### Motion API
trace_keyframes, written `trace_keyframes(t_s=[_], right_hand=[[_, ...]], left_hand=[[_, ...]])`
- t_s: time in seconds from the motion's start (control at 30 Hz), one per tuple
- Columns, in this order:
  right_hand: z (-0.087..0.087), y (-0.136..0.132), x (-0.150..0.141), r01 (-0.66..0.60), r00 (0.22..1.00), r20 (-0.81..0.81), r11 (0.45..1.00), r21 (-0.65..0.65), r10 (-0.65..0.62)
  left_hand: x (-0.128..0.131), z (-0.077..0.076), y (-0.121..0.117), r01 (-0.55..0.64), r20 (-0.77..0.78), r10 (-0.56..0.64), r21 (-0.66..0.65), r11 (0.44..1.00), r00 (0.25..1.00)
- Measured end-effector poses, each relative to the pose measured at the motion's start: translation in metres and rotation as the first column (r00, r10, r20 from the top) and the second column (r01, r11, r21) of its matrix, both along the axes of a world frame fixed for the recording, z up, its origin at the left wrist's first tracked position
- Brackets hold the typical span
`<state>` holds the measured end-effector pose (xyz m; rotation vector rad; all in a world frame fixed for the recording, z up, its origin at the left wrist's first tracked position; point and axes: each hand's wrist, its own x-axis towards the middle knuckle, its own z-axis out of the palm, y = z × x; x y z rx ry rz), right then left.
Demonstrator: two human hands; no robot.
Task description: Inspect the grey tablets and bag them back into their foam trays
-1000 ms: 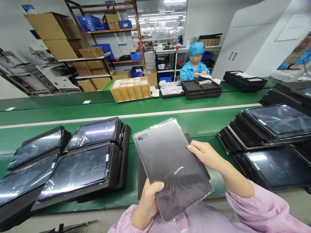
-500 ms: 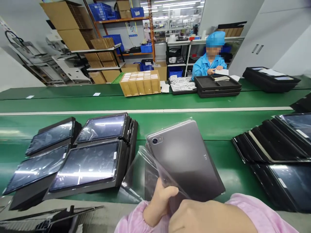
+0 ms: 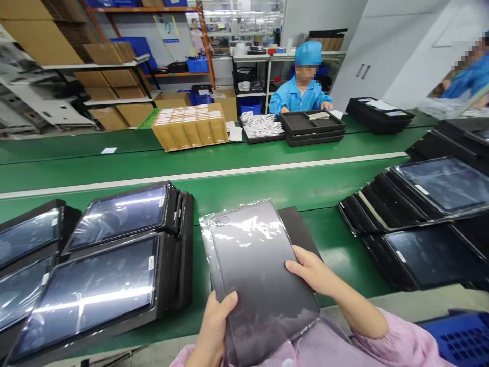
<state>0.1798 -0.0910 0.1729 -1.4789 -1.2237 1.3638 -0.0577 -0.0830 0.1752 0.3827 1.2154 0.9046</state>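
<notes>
A: What have we got nearest us?

B: Blue basket (image 3: pixel 464 339) in the near right corner, then us. Our left hand (image 3: pixel 214 321) is clamped on the near left edge of the tablet (image 3: pixel 263 270), thumb on top. Our right hand (image 3: pixel 315 270) has the right edge, same deal.

A: So both on one tablet. Which way up?

B: Back facing us, camera (image 3: pixel 218 221) at the far left corner, clear plastic sleeve (image 3: pixel 208 239) around it, all shiny. It's middle of the scene, above the near edge of the green bench (image 3: pixel 244 189). A dark board (image 3: pixel 300 229) pokes out past its right side; we can't tell if they touch.

A: And either side?

B: Left, screen-up tablets in black trays (image 3: pixel 185 250). Right, a messy pile (image 3: pixel 446 186) with more screens.

A: Far side?

B: Past the white stripe (image 3: pixel 267 169), left to right: cardboard box (image 3: pixel 191 135) with dividers, white pieces (image 3: pixel 262 125) heaped up, stacked black trays. We've got a co-worker (image 3: pixel 300 97) in a blue cap (image 3: pixel 308 53) right behind those.
</notes>
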Motion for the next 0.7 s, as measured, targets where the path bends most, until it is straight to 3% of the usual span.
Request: trace_keyframes(t_s=[0.13,0.17,0.23,0.3,0.37,0.4,0.43,0.5,0.57,0.7], right_hand=[[0.032,-0.003,0.035,0.126,0.985,-0.119,0.991,0.037,-0.121],[0.043,-0.004,0.043,0.151,0.988,-0.041,0.985,0.087,-0.148],[0.06,-0.004,0.051,0.155,0.936,0.29,0.974,0.168,-0.199],[0.063,0.002,0.038,0.117,0.712,0.68,0.984,0.131,-0.175],[0.05,0.013,0.011,0.081,0.441,0.897,0.997,0.006,-0.041],[0.04,0.019,-0.005,0.055,0.364,0.931,0.997,-0.053,0.029],[0.029,0.026,-0.02,0.021,0.346,0.933,0.994,-0.11,0.096],[0.009,0.036,-0.041,-0.064,0.421,0.886,0.981,-0.185,0.195],[0.001,0.041,-0.045,-0.148,0.52,0.819,0.97,-0.192,0.242],[0.016,0.046,-0.02,-0.185,0.848,0.501,0.983,-0.022,0.171]], left_hand=[[-0.023,0.011,0.018,-0.087,-0.14,0.082,-0.032,0.996,0.987],[-0.028,0.014,0.022,-0.135,-0.168,0.131,-0.013,0.991,0.977],[-0.035,0.021,0.026,-0.228,-0.203,0.229,0.031,0.973,0.952],[-0.037,0.025,0.028,-0.287,-0.198,0.292,0.059,0.956,0.936],[-0.035,0.026,0.027,-0.301,-0.172,0.307,0.06,0.952,0.936],[-0.032,0.026,0.025,-0.294,-0.157,0.299,0.055,0.954,0.941],[-0.029,0.025,0.024,-0.281,-0.143,0.284,0.047,0.959,0.948],[-0.022,0.021,0.02,-0.247,-0.116,0.248,0.018,0.969,0.962],[-0.016,0.019,0.016,-0.225,-0.088,0.223,-0.009,0.974,0.971],[-0.006,0.02,0.012,-0.198,-0.044,0.197,-0.016,0.98,0.979]])
